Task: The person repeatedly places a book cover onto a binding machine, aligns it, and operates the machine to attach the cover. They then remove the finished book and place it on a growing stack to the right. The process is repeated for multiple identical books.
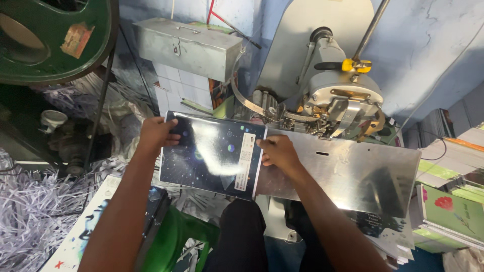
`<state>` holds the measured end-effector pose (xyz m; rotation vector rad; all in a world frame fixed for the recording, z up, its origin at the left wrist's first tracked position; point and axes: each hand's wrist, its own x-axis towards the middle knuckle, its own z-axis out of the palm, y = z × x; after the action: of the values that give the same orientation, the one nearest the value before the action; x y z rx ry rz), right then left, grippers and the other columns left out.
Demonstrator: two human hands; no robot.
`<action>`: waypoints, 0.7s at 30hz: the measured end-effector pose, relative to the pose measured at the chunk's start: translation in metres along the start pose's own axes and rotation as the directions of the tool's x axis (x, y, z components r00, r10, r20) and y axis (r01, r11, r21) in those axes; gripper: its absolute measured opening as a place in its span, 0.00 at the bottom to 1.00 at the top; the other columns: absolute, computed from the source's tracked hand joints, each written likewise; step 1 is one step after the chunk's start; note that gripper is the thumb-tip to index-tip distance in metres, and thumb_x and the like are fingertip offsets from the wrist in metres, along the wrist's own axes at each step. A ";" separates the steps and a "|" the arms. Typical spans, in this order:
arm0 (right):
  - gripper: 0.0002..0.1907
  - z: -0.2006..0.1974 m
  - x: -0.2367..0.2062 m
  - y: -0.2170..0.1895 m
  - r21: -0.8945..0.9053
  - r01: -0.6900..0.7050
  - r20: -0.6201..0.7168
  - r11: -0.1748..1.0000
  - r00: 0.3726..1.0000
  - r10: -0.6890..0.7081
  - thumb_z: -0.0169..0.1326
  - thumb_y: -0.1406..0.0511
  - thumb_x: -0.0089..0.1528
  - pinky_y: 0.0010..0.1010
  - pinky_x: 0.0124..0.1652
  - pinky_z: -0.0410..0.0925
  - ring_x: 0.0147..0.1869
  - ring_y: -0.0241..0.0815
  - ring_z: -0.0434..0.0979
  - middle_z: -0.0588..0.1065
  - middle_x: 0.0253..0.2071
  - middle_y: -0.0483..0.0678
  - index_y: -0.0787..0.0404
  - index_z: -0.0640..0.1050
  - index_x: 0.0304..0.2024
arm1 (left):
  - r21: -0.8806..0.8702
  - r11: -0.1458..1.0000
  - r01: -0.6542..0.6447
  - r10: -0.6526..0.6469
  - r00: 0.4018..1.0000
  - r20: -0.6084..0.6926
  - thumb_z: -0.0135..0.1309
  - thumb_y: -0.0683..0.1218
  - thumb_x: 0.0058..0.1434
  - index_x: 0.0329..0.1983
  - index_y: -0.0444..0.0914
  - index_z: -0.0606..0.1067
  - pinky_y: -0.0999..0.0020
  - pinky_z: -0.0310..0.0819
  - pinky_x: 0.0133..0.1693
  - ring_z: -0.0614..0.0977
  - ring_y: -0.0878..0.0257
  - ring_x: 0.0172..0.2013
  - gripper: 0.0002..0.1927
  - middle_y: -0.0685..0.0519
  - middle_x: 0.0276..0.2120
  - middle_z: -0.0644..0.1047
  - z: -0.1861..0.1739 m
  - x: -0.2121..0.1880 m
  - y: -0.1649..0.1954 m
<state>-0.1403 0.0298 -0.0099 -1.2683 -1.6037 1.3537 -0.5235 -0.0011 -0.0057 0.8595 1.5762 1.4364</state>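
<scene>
Forearms of mine run up from six o'clock to a glossy notebook [212, 155] lying across the sheet-metal machine table [353, 171]; my left hand [157, 133] curls closed over its nine o'clock edge, thumb on top, while my right hand [279, 152] presses half-closed on the spine edge at three o'clock; I judge it light, bendy and slick, best pinched at both edges; dark starry cover, pale label strip, strong glare; the stitching head [335, 103] sits at one o'clock; shredded paper [35, 206] at eight.

Glossy dark notebook [212, 155] (starry cover, white label strip near its right edge) is lying flat, slightly tilted, overhanging the left end of the shiny metal plate [353, 171].
</scene>
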 end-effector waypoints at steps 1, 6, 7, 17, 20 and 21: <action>0.19 -0.002 0.000 -0.001 -0.003 -0.020 0.005 1.000 1.000 0.020 0.60 0.58 0.62 0.29 0.27 0.77 0.30 0.41 0.84 0.81 0.30 0.53 0.72 0.82 0.40 | 0.020 1.000 0.005 -0.005 1.000 -0.007 0.60 0.45 0.62 0.41 0.31 0.78 0.62 0.82 0.25 0.83 0.56 0.24 0.12 0.47 0.30 0.78 0.001 0.001 0.000; 0.19 -0.013 -0.001 0.000 0.015 -0.078 0.012 0.997 0.997 0.078 0.59 0.59 0.62 0.30 0.27 0.76 0.29 0.42 0.83 0.82 0.31 0.55 0.72 0.82 0.43 | 0.175 0.985 -0.004 0.023 0.994 -0.104 0.65 0.47 0.59 0.33 0.30 0.74 0.63 0.80 0.21 0.83 0.58 0.21 0.16 0.47 0.26 0.78 0.012 -0.002 0.003; 0.20 -0.016 -0.001 -0.001 0.019 -0.093 0.009 0.996 0.996 0.092 0.59 0.59 0.62 0.30 0.27 0.75 0.29 0.43 0.83 0.82 0.32 0.55 0.73 0.81 0.44 | 0.219 0.976 -0.006 0.033 0.992 -0.120 0.66 0.48 0.58 0.31 0.30 0.73 0.64 0.80 0.20 0.83 0.58 0.20 0.17 0.48 0.25 0.78 0.016 -0.004 0.004; 0.20 -0.046 -0.024 -0.006 0.028 -0.097 -0.200 0.995 0.975 0.101 0.62 0.60 0.57 0.31 0.26 0.76 0.29 0.44 0.85 0.83 0.32 0.55 0.72 0.81 0.43 | 0.443 0.897 0.001 0.050 0.993 -0.103 0.69 0.53 0.52 0.26 0.32 0.79 0.67 0.76 0.22 0.82 0.60 0.19 0.18 0.47 0.20 0.79 0.053 -0.032 0.030; 0.18 -0.052 -0.033 -0.004 -0.019 -0.071 -0.269 0.997 0.961 0.064 0.63 0.60 0.58 0.30 0.26 0.77 0.29 0.43 0.85 0.81 0.29 0.55 0.72 0.82 0.39 | 0.490 0.872 -0.010 0.066 0.993 -0.097 0.69 0.54 0.51 0.26 0.33 0.80 0.65 0.73 0.24 0.80 0.60 0.19 0.19 0.47 0.19 0.79 0.064 -0.038 0.031; 0.18 -0.053 -0.035 -0.004 -0.016 -0.052 -0.279 0.998 0.959 0.046 0.63 0.60 0.58 0.30 0.26 0.77 0.29 0.42 0.85 0.81 0.28 0.54 0.72 0.82 0.38 | 0.510 0.860 0.001 0.060 0.993 -0.103 0.69 0.55 0.50 0.25 0.33 0.80 0.65 0.72 0.25 0.80 0.59 0.19 0.19 0.47 0.19 0.78 0.068 -0.039 0.032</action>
<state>-0.0818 0.0132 0.0094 -1.4504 -1.4041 1.1297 -0.4467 -0.0027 0.0299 1.1199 2.0897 1.1108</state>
